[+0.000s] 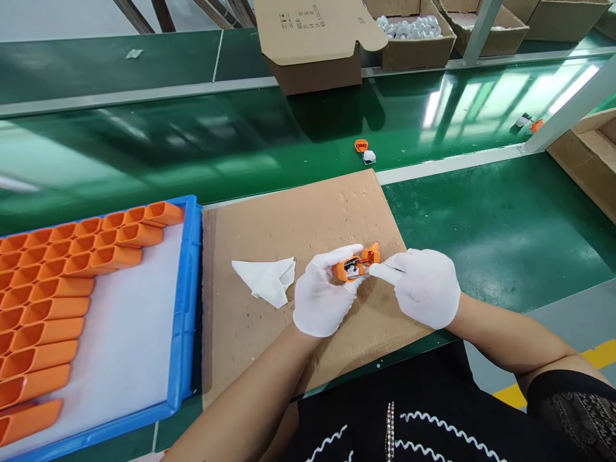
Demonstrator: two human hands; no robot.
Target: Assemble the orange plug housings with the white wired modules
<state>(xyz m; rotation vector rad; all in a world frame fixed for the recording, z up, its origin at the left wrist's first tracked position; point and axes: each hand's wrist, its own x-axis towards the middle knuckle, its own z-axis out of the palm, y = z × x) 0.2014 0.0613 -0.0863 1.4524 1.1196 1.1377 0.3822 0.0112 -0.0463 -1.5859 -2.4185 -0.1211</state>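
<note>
My left hand (321, 296), in a white glove, grips an orange plastic housing (341, 271) over the cardboard sheet. Its open end faces right and shows white and dark parts inside. Beside that opening is a smaller orange end piece (371, 254), with what look like dark wires between the two. My right hand (426, 289), also gloved, has its fingers pinched together at the opening's right edge. Something thin and pale may be at those fingertips, too small to name. A folded white cloth or tissue (267, 281) lies left of my hands.
A blue tray (185, 321) holding rows of orange sleeves (103, 258) stands at the left. Under my hands is a cardboard sheet (308, 212). A small orange-and-white assembly (364, 151) lies on the green surface beyond. Cardboard boxes (320, 77) line the back shelf; a metal post (572, 106) rises at right.
</note>
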